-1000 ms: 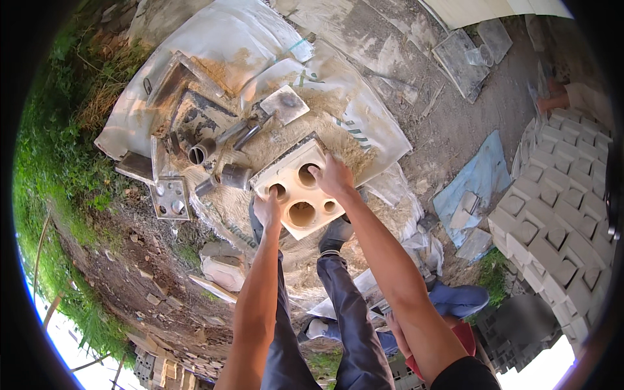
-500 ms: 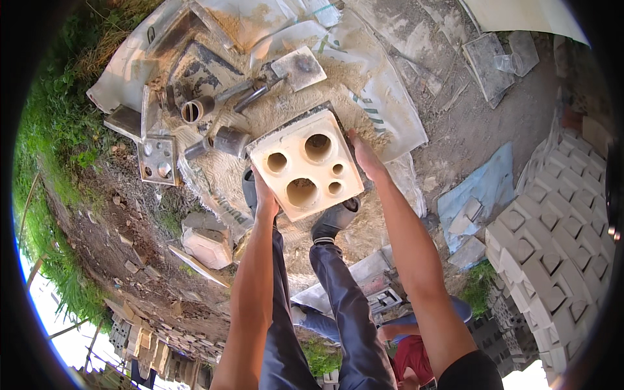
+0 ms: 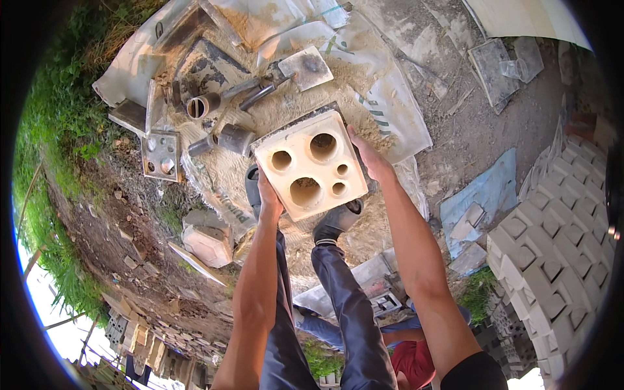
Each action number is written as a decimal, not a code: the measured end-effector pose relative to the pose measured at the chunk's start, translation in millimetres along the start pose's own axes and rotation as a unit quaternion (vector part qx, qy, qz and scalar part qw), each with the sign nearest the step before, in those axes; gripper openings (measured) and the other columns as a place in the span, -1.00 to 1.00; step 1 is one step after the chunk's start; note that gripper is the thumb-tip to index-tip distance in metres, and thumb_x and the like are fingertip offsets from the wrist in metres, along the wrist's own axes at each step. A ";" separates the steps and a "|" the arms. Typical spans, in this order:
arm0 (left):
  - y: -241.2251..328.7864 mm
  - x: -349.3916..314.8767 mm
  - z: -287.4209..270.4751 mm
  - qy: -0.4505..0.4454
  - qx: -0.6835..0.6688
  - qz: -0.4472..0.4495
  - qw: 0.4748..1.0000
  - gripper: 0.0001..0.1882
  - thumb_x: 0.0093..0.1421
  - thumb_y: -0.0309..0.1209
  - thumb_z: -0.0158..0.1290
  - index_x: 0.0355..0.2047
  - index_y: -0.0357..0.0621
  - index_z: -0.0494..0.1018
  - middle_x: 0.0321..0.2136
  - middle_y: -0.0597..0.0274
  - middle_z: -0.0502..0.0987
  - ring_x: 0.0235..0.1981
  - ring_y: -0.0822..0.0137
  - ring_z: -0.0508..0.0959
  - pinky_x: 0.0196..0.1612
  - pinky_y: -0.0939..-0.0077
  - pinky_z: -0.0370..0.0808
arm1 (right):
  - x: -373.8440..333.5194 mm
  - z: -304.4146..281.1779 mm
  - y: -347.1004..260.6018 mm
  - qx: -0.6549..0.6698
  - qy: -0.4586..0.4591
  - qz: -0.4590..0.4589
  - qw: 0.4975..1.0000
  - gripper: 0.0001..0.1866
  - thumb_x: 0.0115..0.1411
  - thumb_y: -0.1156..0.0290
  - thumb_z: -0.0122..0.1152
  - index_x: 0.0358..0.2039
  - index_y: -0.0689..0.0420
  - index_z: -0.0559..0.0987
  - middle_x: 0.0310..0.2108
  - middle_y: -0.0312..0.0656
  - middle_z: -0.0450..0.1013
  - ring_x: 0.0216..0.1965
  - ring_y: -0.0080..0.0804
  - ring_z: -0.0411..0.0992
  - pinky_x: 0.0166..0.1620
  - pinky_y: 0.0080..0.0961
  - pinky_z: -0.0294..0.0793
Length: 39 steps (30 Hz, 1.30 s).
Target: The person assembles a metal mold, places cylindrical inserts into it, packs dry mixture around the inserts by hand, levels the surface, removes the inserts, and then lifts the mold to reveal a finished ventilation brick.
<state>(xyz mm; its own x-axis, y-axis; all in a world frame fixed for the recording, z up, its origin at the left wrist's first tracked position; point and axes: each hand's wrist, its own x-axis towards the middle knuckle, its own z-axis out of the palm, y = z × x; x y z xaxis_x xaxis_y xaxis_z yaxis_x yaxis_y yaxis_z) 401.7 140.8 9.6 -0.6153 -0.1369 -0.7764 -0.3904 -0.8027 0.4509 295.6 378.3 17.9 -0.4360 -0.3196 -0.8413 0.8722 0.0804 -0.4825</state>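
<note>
A square cream-coloured block (image 3: 311,168) is between my hands, its face with several round holes of different sizes turned up toward me. Along its far edge shows the rim of a dark plate (image 3: 296,126). My left hand (image 3: 270,196) is closed against the block's left side, fingers mostly hidden behind it. On the opposite side, my right hand (image 3: 369,156) grips the right edge, its thumb along the side and the other fingers out of sight. The block is held above the sandy ground, over my shoes.
Beyond the block lie dark cylinder tools (image 3: 235,139), a square plate with a handle (image 3: 305,69) and a holed metal plate (image 3: 162,157) on sandy sheets. Stacked grey blocks (image 3: 552,240) rise at right, near a blue sheet (image 3: 478,195). A person in red (image 3: 414,361) is behind me.
The block and both hands stay in nearly the same hold. The whole scene has shifted slightly in the picture, mostly to the right.
</note>
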 end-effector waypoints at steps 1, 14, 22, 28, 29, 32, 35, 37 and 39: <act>-0.7 0.6 0.1 0.000 -0.006 0.000 1.000 -0.39 0.36 0.08 -0.34 0.13 -0.15 0.27 0.01 0.17 0.45 -0.04 0.24 0.50 0.04 0.33 0.46 | -0.9 1.1 1.3 0.001 0.020 0.007 1.000 -0.20 0.23 -0.29 -0.18 0.20 0.16 0.31 0.21 -0.07 0.23 0.21 -0.31 0.18 0.25 -0.41 0.07; -23.3 -14.9 -2.0 -0.031 -0.026 -0.045 0.998 -0.49 0.38 0.00 -0.31 0.07 -0.12 0.32 -0.08 0.21 0.48 -0.10 0.28 0.52 -0.03 0.36 0.49 | -33.4 -20.9 72.6 0.105 0.148 -0.053 0.982 -0.36 0.33 -0.02 -0.18 0.23 0.23 0.25 0.21 -0.12 0.23 0.20 -0.36 0.19 0.26 -0.41 0.05; -15.5 -21.0 -16.2 -0.005 0.062 -0.048 0.997 -0.49 0.36 0.02 -0.21 0.00 -0.18 0.36 -0.15 0.24 0.49 -0.17 0.40 0.50 -0.09 0.47 0.46 | -74.4 0.5 55.6 0.202 0.100 0.022 0.974 -0.29 0.33 -0.13 -0.21 0.24 0.22 0.23 0.19 -0.13 0.26 0.15 -0.37 0.25 0.20 -0.41 0.19; 5.3 -37.8 4.3 -0.001 0.096 -0.054 0.994 -0.54 0.37 -0.04 -0.19 0.01 -0.17 0.36 -0.16 0.30 0.48 -0.15 0.47 0.47 -0.07 0.51 0.42 | -103.5 5.3 52.4 0.185 0.146 0.002 0.972 -0.30 0.29 -0.17 -0.14 0.23 0.11 0.26 0.12 -0.17 0.32 0.07 -0.38 0.31 0.13 -0.39 0.27; 11.0 -46.2 9.3 -0.008 0.101 -0.046 0.994 -0.54 0.37 -0.04 -0.19 0.01 -0.17 0.36 -0.16 0.30 0.48 -0.15 0.47 0.47 -0.07 0.51 0.42 | -112.3 12.4 47.0 0.183 0.147 -0.010 0.972 -0.28 0.30 -0.14 -0.14 0.26 0.17 0.20 0.19 -0.16 0.25 0.14 -0.37 0.26 0.20 -0.39 0.20; 21.3 -66.0 27.5 -0.014 0.080 -0.034 0.996 -0.54 0.38 -0.05 -0.21 0.02 -0.17 0.36 -0.15 0.30 0.47 -0.16 0.46 0.48 -0.08 0.51 0.44 | -124.6 13.1 59.6 0.239 0.152 -0.035 0.958 -0.27 0.29 -0.14 -0.12 0.25 0.17 0.21 0.18 -0.16 0.26 0.16 -0.35 0.25 0.21 -0.38 0.19; 38.5 -91.8 46.4 -0.026 0.086 -0.034 0.995 -0.56 0.39 -0.08 -0.26 0.00 -0.16 0.37 -0.18 0.27 0.48 -0.21 0.44 0.51 -0.16 0.51 0.47 | -150.7 17.3 55.6 0.297 0.094 -0.035 0.950 -0.26 0.27 -0.16 -0.08 0.25 0.17 0.21 0.18 -0.14 0.25 0.18 -0.32 0.22 0.21 -0.37 0.18; 47.6 -104.4 46.4 -0.063 0.153 -0.028 0.986 -0.42 0.37 0.06 -0.35 0.12 -0.13 0.29 -0.04 0.20 0.47 -0.07 0.30 0.50 0.02 0.36 0.45 | -168.8 25.1 46.7 0.313 0.094 -0.078 0.942 -0.28 0.25 -0.17 -0.06 0.22 0.13 0.26 0.11 -0.17 0.32 0.08 -0.38 0.30 0.13 -0.38 0.27; 40.6 -123.0 70.9 -0.045 0.134 -0.031 0.990 -0.48 0.38 0.00 -0.32 0.06 -0.14 0.32 -0.12 0.24 0.48 -0.14 0.37 0.51 -0.08 0.43 0.47 | -191.8 20.1 44.3 0.326 0.114 -0.115 0.931 -0.29 0.23 -0.19 -0.03 0.19 0.10 0.32 0.04 -0.20 0.39 -0.02 -0.43 0.37 0.05 -0.38 0.36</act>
<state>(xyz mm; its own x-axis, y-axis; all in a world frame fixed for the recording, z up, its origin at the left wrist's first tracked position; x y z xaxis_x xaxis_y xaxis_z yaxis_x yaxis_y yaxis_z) 413.0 166.2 154.7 -0.6382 -0.0293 -0.7693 -0.5894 -0.6243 0.5128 422.3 424.2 162.8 -0.5982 -0.0436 -0.8002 0.6675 -0.5797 -0.4674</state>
